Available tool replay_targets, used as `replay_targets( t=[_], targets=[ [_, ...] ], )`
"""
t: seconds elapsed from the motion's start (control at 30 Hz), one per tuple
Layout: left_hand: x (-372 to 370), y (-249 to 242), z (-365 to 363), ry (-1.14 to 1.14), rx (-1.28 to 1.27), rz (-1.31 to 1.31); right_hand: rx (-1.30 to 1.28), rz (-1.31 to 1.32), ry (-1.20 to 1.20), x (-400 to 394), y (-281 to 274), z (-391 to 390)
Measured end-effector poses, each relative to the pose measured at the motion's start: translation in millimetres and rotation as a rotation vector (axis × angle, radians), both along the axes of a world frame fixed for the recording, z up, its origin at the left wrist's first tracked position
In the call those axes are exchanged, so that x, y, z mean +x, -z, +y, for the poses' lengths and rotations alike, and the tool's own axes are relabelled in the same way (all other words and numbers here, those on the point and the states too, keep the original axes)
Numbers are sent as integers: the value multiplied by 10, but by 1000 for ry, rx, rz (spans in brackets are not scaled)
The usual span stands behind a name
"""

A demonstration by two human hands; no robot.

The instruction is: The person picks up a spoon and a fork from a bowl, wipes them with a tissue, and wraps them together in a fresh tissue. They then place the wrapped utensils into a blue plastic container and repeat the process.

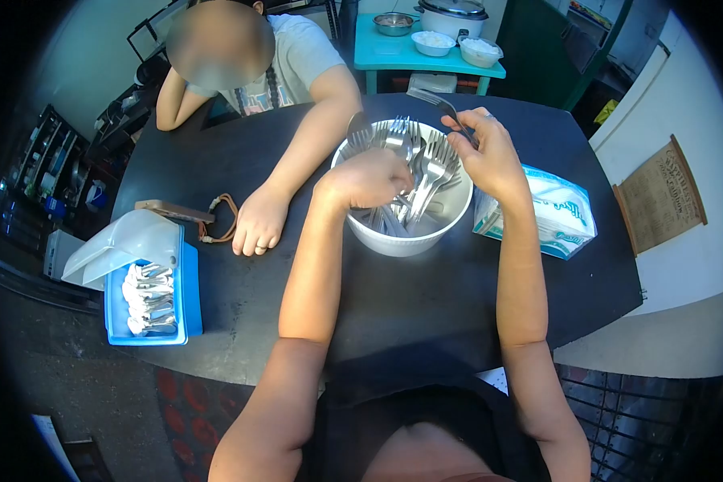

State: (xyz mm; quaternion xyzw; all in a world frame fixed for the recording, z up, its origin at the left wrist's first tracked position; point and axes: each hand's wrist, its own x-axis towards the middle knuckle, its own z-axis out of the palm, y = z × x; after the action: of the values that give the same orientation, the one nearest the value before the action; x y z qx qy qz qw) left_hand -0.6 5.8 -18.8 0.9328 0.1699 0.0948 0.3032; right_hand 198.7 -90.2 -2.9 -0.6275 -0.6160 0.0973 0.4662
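A dark table with a curved edge spreads beneath everything, and a co-worker leans on its far left side, one forearm lying across the top. A white bowl stands near the table's far edge, filled with loose cutlery, mostly forks, many with their heads pointing up and away from the wearer. An open blue container sits at the left edge, with pale-wrapped cutlery bundles inside. Just right of the bowl lies a white-and-teal soft pack.

The left hand is over the bowl's left part, its fingers curled down at the cutlery; whether they pinch a piece cannot be told. The right hand is raised by the bowl's far right rim, thumb and fingers pinching a single fork by its handle. The fork slants out beyond the fingertips, its tines up and to the left, past the far rim.
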Motion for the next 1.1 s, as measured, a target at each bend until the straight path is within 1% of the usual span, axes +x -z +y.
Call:
replay_targets(
  t=[0.07, 0.13, 0.17, 0.23, 0.37, 0.4, 0.43, 0.5, 0.57, 0.6, 0.67, 0.7, 0.77, 0.83, 0.97, 1.03, 1.07, 1.1],
  targets=[
    [-11, 5, 2, -24, 15, 17, -37, -167, 96, -41, -9, -38],
    [-45, 8, 12, -62, 147, -76, -61, -218, 98, -38, 42, -16],
    [-66, 12, 11, -60, 148, -76, -85, -270, 100, -39, 59, -9],
    [-114, -90, -67, -276, 146, 36, -113, -284, 132, -77, 54, -14],
    [-166, -125, -36, -272, 145, 36, -216, -320, 226, -98, -48, -48],
    [-154, -120, -40, -302, 159, 52, -216, -320, 225, -87, -35, -46],
    [-146, -120, -45, -332, 173, 67, -164, -321, 204, -66, -7, -40],
    [-146, -148, -56, -322, 179, 71, -112, -320, 184, -54, 43, -10],
    [-153, -156, -49, -314, 185, 73, 111, -270, 20, -85, 72, 37],
    [-159, -147, -34, -295, 200, 64, 112, -270, 17, -101, 66, 51],
    [-175, -128, -21, -278, 216, 57, -84, -421, -81, -135, 53, 69],
    [-176, -128, -27, -249, 232, 18, -84, -421, -83, -156, 54, 63],
    [-180, -134, -42, -221, 248, -22, -177, -510, -17, -215, 65, 22],
    [-187, -207, -101, -285, 207, 33, -166, -524, 16, -311, 33, -39],
    [-190, -266, -120, -277, 140, 55, -136, -580, 59, -322, 25, -37],
    [-197, -293, -177, -291, 85, -28, -147, -567, 51, -309, 19, -34],
    [-200, -307, -171, -292, 84, -28, -159, -555, 44, -306, 14, -34],
    [-203, -320, -152, -302, 83, 37, -160, -555, 43, -317, 9, -41]
  ],
)
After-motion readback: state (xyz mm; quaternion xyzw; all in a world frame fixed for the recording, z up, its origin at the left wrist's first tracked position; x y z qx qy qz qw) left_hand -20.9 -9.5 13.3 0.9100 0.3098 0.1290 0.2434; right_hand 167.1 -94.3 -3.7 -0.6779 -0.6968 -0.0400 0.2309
